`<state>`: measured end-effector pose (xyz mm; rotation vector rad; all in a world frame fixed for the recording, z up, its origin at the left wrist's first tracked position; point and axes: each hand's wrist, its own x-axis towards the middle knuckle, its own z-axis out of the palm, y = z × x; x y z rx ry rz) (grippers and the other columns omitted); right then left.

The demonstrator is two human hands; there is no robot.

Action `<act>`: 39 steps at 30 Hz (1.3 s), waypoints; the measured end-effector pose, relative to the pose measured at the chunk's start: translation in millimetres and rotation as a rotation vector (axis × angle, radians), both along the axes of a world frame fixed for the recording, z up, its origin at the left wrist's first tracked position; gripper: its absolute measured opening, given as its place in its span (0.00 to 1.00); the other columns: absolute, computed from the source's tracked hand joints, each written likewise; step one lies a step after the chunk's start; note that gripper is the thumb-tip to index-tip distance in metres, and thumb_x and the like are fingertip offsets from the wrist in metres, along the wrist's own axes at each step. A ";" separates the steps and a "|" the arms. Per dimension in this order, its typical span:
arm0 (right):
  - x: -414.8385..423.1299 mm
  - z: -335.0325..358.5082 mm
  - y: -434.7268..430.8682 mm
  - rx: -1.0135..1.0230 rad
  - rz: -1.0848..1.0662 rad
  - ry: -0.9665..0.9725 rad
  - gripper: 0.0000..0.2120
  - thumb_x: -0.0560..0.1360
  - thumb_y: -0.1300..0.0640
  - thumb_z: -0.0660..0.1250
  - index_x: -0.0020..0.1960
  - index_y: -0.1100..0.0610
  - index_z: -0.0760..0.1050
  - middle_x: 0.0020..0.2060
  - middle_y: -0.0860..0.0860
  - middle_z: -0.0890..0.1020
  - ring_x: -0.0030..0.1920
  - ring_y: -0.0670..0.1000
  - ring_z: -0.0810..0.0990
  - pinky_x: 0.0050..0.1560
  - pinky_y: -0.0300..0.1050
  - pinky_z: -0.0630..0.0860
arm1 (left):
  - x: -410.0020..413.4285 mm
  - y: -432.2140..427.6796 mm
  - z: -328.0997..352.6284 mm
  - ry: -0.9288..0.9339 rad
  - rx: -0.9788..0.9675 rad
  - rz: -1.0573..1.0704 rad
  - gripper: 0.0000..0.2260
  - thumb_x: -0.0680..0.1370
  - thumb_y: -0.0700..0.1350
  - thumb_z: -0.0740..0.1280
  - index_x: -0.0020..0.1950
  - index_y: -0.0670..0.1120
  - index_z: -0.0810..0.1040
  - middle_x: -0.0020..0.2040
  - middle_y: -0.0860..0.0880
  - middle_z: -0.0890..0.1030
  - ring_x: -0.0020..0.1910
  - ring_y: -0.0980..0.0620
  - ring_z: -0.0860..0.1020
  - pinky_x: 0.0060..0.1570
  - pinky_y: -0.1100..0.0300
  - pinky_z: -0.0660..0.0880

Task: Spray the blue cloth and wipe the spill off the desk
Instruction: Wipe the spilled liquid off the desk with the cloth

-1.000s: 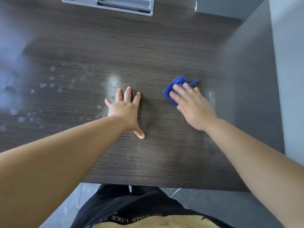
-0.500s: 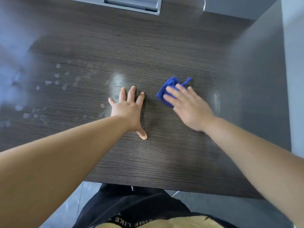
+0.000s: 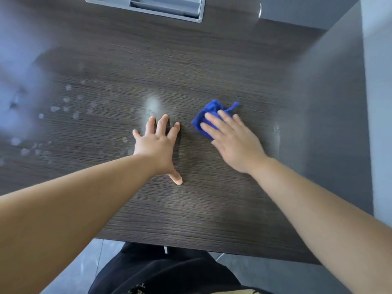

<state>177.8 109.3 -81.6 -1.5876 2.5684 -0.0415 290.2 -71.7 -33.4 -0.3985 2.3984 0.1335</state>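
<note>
Hands first: your left hand (image 3: 157, 145) lay flat on the desk (image 3: 191, 209), palm down, fingers straight and spread, thumb stuck out toward you, holding nothing. Your right hand (image 3: 231, 143) was flat too, fingers straight and close together, pressing down on the blue cloth (image 3: 209, 112). No curl round it, just pressing. The right hand was slightly blurred.

The cloth sat bunched under your right fingertips, on the desk just right of the left hand with a small gap between, one thin corner poking out on its far right.

Spill (image 3: 67, 107): pale droplets scattered over the left part of the desk, well apart from the cloth. A pale wet patch (image 3: 152, 106) lay just beyond your left fingertips.

Writing: a strip of pale lettering (image 3: 137, 288) on your dark clothing (image 3: 161, 270) at the bottom edge, too cropped to read.

Containers: a grey tray (image 3: 148, 7) sat at the desk's far edge, divided into compartments and cut off by the frame. Its contents could not be told. A grey panel (image 3: 331, 102) stood along the desk's right side.
</note>
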 end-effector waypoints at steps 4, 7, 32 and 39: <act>-65.9 -0.8 2.2 0.011 -0.489 -0.022 0.23 0.81 0.55 0.55 0.75 0.55 0.58 0.75 0.54 0.58 0.74 0.61 0.55 0.70 0.62 0.55 | 1.0 -1.0 0.9 -0.002 0.013 0.001 0.65 0.52 0.68 0.76 0.76 0.52 0.39 0.76 0.47 0.38 0.75 0.42 0.38 0.69 0.33 0.52; -68.9 1.4 -41.9 -0.007 -0.828 -0.049 0.25 0.82 0.50 0.49 0.77 0.53 0.50 0.77 0.52 0.49 0.76 0.58 0.46 0.74 0.56 0.43 | 1.6 -1.1 1.2 -0.003 0.013 0.001 0.65 0.52 0.68 0.76 0.76 0.52 0.39 0.76 0.48 0.38 0.75 0.42 0.37 0.69 0.33 0.52; 80.6 1.6 -63.6 0.044 0.102 -0.073 0.24 0.77 0.49 0.50 0.71 0.53 0.67 0.72 0.52 0.67 0.71 0.60 0.65 0.70 0.57 0.59 | 66.3 -99.0 8.3 0.556 0.328 0.539 0.22 0.71 0.51 0.72 0.63 0.51 0.75 0.62 0.48 0.74 0.64 0.46 0.69 0.66 0.54 0.66; 20.8 5.6 -101.3 0.044 -0.527 -0.073 0.24 0.82 0.51 0.50 0.77 0.51 0.51 0.77 0.50 0.49 0.76 0.57 0.47 0.74 0.56 0.45 | 136.6 -144.0 8.5 0.272 -0.012 0.592 0.51 0.55 0.64 0.77 0.73 0.57 0.58 0.73 0.46 0.55 0.73 0.43 0.48 0.71 0.43 0.53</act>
